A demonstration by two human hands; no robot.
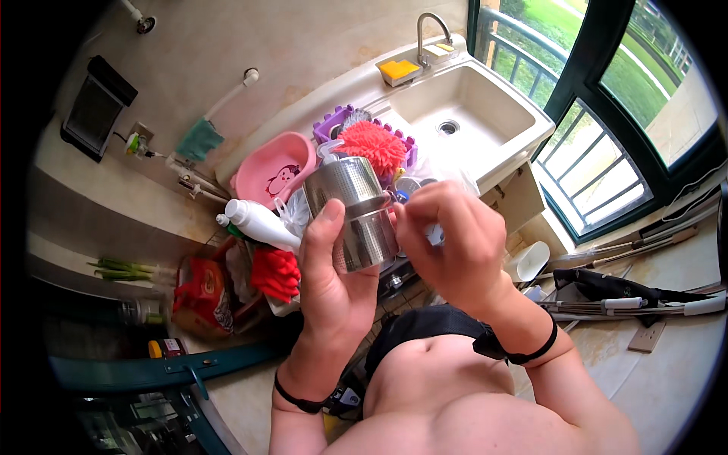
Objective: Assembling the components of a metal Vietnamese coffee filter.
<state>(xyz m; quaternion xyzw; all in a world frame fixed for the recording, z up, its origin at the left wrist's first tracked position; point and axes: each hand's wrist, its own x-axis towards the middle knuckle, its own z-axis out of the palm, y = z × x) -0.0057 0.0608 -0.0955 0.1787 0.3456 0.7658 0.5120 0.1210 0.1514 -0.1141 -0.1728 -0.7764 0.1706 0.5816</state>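
My left hand (334,288) is wrapped round a shiny silver cylinder (364,235) with a dotted surface and a groove around its middle, perhaps a metal canister; it is held tilted. Against its right side, level with the groove, my right hand (455,235) has its fingers curled in a pinch. Whatever those fingertips grip, if anything, is hidden. A clear plastic piece (330,150) shows at the cylinder's upper end; I cannot tell whether it is attached. Just beyond the hands lies a fluffy coral-red duster head (371,148) in a purple basket (326,125).
A white sink (493,98) with a curved faucet (434,26) stands at the back right. Left of the hands are a pink basin (254,171), a white bottle (258,221) and red gloves (275,274). Poles (644,246) lean by the window at right.
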